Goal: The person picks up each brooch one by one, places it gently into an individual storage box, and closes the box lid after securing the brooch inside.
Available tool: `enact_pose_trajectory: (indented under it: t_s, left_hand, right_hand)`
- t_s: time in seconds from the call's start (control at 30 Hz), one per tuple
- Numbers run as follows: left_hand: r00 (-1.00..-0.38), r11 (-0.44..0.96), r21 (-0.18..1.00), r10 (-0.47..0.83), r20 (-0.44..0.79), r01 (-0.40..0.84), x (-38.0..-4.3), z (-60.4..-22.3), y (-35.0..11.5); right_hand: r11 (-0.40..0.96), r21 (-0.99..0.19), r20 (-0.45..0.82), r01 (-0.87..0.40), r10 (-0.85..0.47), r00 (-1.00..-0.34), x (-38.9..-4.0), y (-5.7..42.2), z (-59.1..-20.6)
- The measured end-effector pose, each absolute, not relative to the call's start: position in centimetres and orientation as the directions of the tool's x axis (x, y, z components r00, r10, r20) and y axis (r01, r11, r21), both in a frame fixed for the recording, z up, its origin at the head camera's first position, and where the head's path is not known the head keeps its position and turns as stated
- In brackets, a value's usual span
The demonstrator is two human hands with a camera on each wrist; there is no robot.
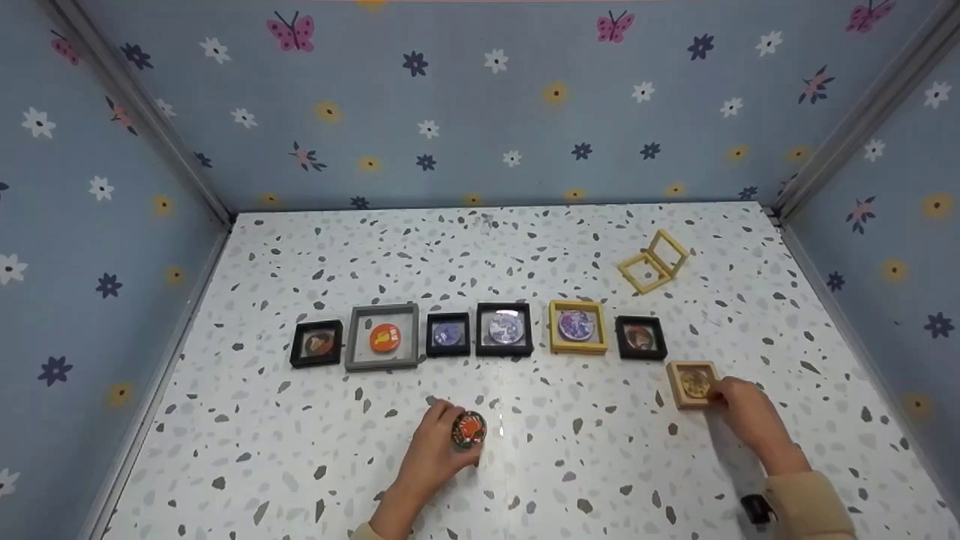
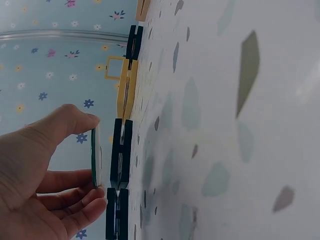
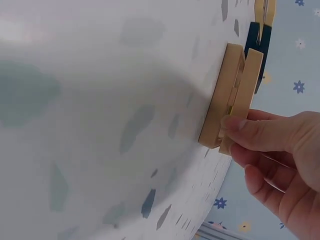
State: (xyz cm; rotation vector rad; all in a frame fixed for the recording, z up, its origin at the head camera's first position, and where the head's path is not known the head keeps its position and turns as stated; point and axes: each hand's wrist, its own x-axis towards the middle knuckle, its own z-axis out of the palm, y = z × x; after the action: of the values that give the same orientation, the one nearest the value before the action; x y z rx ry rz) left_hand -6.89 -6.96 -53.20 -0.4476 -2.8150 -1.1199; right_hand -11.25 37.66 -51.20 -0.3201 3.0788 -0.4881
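In the head view my left hand [image 1: 435,446] pinches a round badge [image 1: 469,429] by its rim, its orange and dark green face turned up. The left wrist view shows this badge [image 2: 96,157] edge-on between thumb and fingertips, apart from the table. At the right, my right hand [image 1: 750,420] grips the side of a tan square display frame [image 1: 675,386] with a gold round piece [image 1: 697,382] inside. Thumb and fingers pinch the lid edge of the tan frame [image 3: 235,95] in the right wrist view, where a narrow gap shows between its halves.
Several frames holding round badges run in a row: black [image 1: 316,343], grey [image 1: 382,336], more black ones [image 1: 503,329], yellow [image 1: 577,327] and black [image 1: 641,337]. Behind them a yellow frame [image 1: 652,262] stands unfolded. Patterned panels [image 1: 480,105] wall the speckled table [image 1: 300,450].
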Motion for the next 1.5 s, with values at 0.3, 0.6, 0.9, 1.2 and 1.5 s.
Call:
enact_pose_trajectory:
  t_s: [0.3, 0.6, 0.9, 1.2, 1.5]
  left_hand:
    - [-0.958, 0.704, 0.649, 0.23, 0.174, 0.287, -6.9, -53.1, -7.0]
    - [-0.957, 0.695, 0.659, 0.226, 0.18, 0.288, -6.8, -53.0, -7.0]
    - [-0.966, 0.702, 0.665, 0.22, 0.138, 0.255, -6.8, -52.9, -7.0]
    - [-0.969, 0.706, 0.666, 0.216, 0.121, 0.24, -6.7, -52.8, -6.9]
    - [-0.968, 0.699, 0.674, 0.221, 0.116, 0.241, -6.6, -52.8, -7.0]
  right_hand:
    - [0.931, -0.321, -0.014, -0.174, -0.188, -0.982, -13.4, 39.0, -51.1]
    - [0.934, -0.326, -0.044, -0.148, -0.171, -0.984, -15.2, 39.6, -51.0]
    - [0.931, -0.333, -0.074, -0.153, -0.187, -0.98, -16.8, 39.8, -50.8]
    - [0.931, -0.323, -0.089, -0.171, -0.21, -0.974, -17.6, 39.7, -50.5]
    - [0.93, -0.312, -0.114, -0.195, -0.24, -0.964, -18.1, 39.8, -49.8]
